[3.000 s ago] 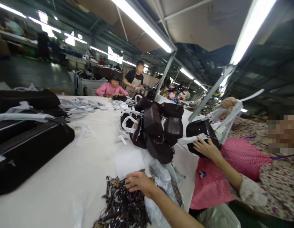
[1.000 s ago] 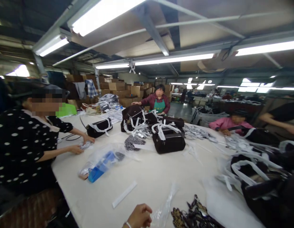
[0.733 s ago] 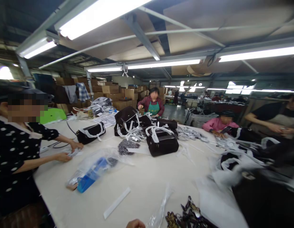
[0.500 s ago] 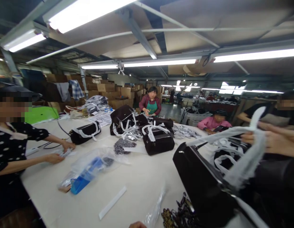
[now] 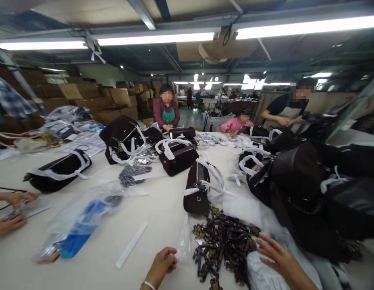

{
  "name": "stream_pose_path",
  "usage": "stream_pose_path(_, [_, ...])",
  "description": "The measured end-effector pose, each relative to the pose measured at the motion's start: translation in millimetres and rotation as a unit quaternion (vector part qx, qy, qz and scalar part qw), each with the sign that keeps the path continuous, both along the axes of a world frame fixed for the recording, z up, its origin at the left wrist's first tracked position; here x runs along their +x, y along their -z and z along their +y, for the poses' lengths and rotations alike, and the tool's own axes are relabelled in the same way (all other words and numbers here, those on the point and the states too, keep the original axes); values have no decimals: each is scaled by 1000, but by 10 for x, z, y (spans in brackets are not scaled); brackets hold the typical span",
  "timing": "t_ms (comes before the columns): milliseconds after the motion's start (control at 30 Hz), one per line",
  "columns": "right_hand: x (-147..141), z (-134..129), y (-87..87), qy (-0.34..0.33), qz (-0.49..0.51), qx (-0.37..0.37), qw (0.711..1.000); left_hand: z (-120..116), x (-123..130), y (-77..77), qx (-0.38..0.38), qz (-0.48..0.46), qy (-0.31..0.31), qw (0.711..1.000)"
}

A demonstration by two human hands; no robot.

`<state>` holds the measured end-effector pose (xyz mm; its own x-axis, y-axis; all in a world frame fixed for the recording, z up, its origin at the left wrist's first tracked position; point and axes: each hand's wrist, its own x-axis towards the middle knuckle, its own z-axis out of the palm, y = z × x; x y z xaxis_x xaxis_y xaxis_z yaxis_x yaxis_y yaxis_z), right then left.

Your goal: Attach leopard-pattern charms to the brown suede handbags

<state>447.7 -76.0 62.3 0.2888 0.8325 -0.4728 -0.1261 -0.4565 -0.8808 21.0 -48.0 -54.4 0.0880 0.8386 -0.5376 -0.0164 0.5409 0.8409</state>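
My left hand (image 5: 163, 264) is low in the centre above the white table (image 5: 105, 274), its fingers curled together with nothing visible in them. Beside it lies a strip of clear plastic (image 5: 183, 239). My right hand (image 5: 279, 259) is at the lower right, fingers spread, over a white plastic bag (image 5: 261, 270). Between the hands lies a heap of dark chain-like pieces with brass-coloured parts (image 5: 225, 241). Just behind the heap stands a black handbag (image 5: 196, 193) with white-wrapped handles, touched by neither hand.
More black bags (image 5: 177, 159) stand behind, with a large dark pile (image 5: 298, 173) at the right. A blue item in clear plastic (image 5: 81, 229) and a white strip (image 5: 132, 243) lie left. A co-worker's hands (image 5: 16, 209) are at the left edge; other people stand or sit beyond.
The view has turned right. The black bag that was raised close at the right, a hand at its strap, now stands on the table. My left hand shows more fully.
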Motion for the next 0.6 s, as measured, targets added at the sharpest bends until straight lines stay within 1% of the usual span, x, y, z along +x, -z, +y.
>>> stream_pose_path(133, [-782,798,-40,-44,-5,45,998,124,-154,-148,29,33,8,999])
stream_pose_path(200, [-1080,1120,0,-60,-21,62,996,181,-268,-157,32,65,19,997])
stream_pose_path(300, [-1410,1517,145,-83,-54,95,991,248,-421,-50,66,125,22,990])
stream_pose_path(333, [-1496,1631,207,-89,-71,108,988,277,-451,0,90,143,20,985])
stream_pose_path(400, [-1630,1823,333,-80,-131,121,981,380,-459,73,145,170,25,974])
stream_pose_path(433, [-1675,1898,392,-66,-167,118,977,468,-436,79,167,173,34,970])
stream_pose_path(500, [-1713,2000,490,-52,-202,95,973,740,-345,13,178,153,56,970])
stream_pose_path(533, [-1705,2030,526,-56,-198,79,975,928,-283,-52,175,132,60,974])
stream_pose_path(600, [-1638,2065,564,-82,-168,53,981,1388,-142,-208,157,82,52,983])
